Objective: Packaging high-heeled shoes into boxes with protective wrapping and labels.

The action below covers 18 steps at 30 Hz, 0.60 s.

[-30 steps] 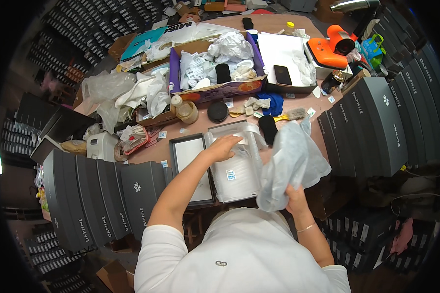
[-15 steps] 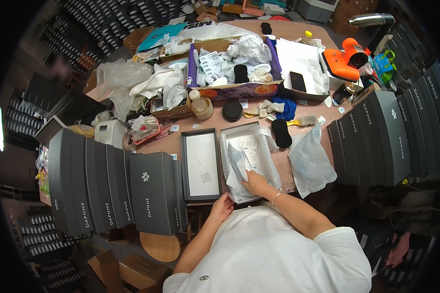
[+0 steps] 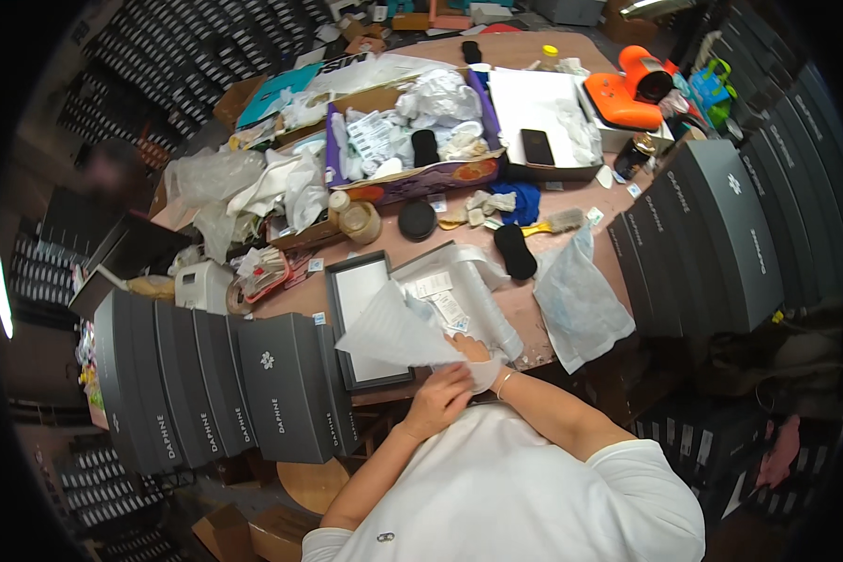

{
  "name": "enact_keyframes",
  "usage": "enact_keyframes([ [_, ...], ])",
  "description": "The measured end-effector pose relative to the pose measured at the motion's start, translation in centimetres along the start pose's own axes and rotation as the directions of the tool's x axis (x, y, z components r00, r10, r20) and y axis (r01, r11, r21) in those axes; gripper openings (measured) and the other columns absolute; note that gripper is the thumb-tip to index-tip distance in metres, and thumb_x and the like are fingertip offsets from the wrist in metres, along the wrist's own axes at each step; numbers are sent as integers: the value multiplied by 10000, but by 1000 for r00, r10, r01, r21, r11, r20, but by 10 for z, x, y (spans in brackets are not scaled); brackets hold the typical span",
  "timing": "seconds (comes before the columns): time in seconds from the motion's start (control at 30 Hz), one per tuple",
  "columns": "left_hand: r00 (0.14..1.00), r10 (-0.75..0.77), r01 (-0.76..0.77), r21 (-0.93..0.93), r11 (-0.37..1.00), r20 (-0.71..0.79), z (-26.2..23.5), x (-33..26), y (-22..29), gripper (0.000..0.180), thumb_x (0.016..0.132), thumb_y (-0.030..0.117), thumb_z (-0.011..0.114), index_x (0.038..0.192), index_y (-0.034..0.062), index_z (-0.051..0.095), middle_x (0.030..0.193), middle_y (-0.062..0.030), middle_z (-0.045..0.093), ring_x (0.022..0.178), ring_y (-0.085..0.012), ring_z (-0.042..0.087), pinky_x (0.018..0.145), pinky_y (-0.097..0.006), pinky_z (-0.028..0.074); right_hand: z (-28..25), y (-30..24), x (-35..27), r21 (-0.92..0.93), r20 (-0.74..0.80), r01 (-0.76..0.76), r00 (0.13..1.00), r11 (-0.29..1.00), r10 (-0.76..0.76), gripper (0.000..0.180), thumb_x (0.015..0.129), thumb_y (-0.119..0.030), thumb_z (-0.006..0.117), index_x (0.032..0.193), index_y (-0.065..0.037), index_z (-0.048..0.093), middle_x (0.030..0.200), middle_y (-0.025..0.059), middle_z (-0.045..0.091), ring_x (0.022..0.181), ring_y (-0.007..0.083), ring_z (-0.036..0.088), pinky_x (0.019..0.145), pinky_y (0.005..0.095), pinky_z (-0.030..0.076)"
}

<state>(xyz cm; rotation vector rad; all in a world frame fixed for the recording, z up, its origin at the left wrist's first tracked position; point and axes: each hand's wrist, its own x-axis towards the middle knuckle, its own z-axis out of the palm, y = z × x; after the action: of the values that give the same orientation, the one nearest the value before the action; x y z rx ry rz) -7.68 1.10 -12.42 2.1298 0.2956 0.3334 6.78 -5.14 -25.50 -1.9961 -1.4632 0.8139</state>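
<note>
A grey shoe box lies uncovered before me, with printed cards and a roll of white wrapping along its right side. My left hand pinches the near edge of a white sheet of wrapping paper, which fans out leftward over part of the box and its lid. Inside the box's near end, my right hand lies beside the cards, its fingers stretched out; a flap of the paper crosses near its wrist. The lid, white inside, rests left of the box. What lies under the paper is hidden.
Stacked grey shoe boxes stand at left, more at right. A white pouch, black oval pad, brush, bottle and round black tin surround the box. Behind sit a paper-filled carton, phone and orange device.
My left hand has come up from the box's near edge and taken hold of the paper. The sheet now spreads leftward over the lid. The view has shifted slightly.
</note>
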Motion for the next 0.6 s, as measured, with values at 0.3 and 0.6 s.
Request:
enact_keyframes([
  [0.3, 943, -212, -8, 659, 753, 255, 2, 68, -63, 477, 826, 483, 607, 1015, 52, 683, 1018, -148, 656, 1005, -325, 579, 1007, -555, 304, -142, -18, -99, 103, -536, -25, 840, 994, 77, 340, 811, -75, 620, 1138, 3, 572, 1118, 205, 576, 1051, 373, 557, 915, 410, 456],
  [0.6, 898, -286, -66, 746, 663, 334, 24, 121, -92, 723, 706, 514, 725, 1198, 10, 565, 1306, -189, 472, 1248, -316, 427, 1066, -610, 214, -202, 114, -193, 147, -696, -614, 493, 775, 522, 533, 770, 27, 552, 1292, -64, 501, 1351, 213, 433, 1243, 419, 419, 1009, 440, 398],
])
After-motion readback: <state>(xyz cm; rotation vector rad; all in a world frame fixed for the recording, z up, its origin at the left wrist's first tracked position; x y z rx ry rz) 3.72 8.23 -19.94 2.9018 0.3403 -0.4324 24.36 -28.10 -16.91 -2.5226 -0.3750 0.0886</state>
